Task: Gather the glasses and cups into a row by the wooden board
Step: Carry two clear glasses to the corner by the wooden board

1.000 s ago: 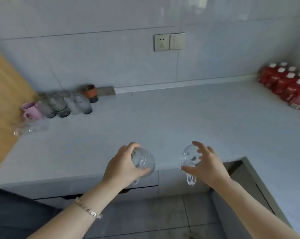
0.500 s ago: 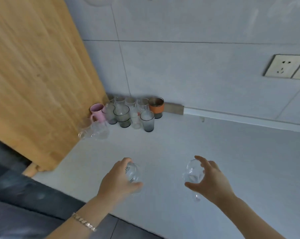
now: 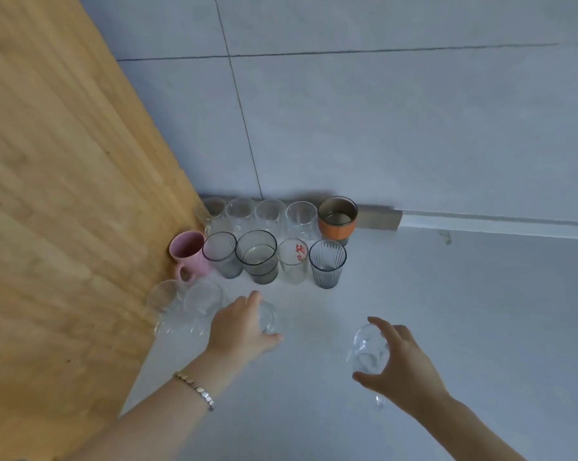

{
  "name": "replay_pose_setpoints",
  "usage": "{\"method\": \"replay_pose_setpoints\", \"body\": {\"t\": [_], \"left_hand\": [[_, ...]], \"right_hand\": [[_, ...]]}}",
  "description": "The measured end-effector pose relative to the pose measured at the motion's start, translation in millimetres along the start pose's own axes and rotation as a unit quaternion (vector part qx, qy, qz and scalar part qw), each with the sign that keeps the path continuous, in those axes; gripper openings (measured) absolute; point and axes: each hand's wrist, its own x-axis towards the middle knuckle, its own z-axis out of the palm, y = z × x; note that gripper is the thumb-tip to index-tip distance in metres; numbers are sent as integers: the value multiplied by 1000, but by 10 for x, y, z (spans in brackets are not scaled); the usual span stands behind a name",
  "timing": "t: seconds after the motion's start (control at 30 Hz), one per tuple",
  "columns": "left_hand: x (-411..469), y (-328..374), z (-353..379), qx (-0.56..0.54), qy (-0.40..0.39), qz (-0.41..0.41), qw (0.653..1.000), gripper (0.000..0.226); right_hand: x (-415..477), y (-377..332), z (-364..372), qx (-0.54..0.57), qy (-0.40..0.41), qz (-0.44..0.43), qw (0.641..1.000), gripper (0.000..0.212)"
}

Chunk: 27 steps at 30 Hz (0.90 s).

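The board [image 3: 64, 194] stands at the edge of the counter [image 3: 464, 327] and fills one side of the view. Against its foot sits a pink mug [image 3: 187, 252]. Leading away from the board from that mug is a row: a grey glass [image 3: 221, 254], a smoky glass [image 3: 257, 256], a printed glass [image 3: 292, 257] with red marks, and a ribbed glass [image 3: 327, 262] at the far end. Behind them, along the wall [image 3: 380, 128], a back row of clear glasses [image 3: 269, 212] also starts at the board and ends with an orange cup [image 3: 336, 217]. Nearer the person, two clear tumblers [image 3: 202, 299] stand just beside the board's lower edge, close together. The left hand [image 3: 237, 324], with a bracelet [image 3: 196, 389] at its wrist, holds the left glass [image 3: 267, 316] just beyond those tumblers from the board. Its fingers curl round the side and the thumb lies underneath. I cannot tell whether this glass touches the counter. The right hand [image 3: 404, 364] is well away from the board. It grips the right glass [image 3: 367, 354] from the side, fingers spread over the top and thumb below, and the glass is tilted above the counter.
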Motion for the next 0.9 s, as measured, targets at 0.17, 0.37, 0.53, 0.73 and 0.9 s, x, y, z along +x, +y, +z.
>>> {"method": "replay_pose_setpoints", "body": {"t": [0.17,0.37,0.53,0.73,0.9], "left_hand": [[548,-218,26,106,-19,65,992,77],[792,-470,100,131,37,119,983,75],[769,-592,173,127,20,136,982,86],[736,-679,195,135,7,158,978,97],[726,-690,180,146,-41,145,978,101]], "right_hand": [[223,-398,368,21,22,70,997,90],[596,-842,748,42,45,94,994,90],[863,-1134,989,20,45,81,995,89],[940,-1255,1094,-22,35,80,996,98],[934,-1280,1033,-11,-15,71,997,114]]}}
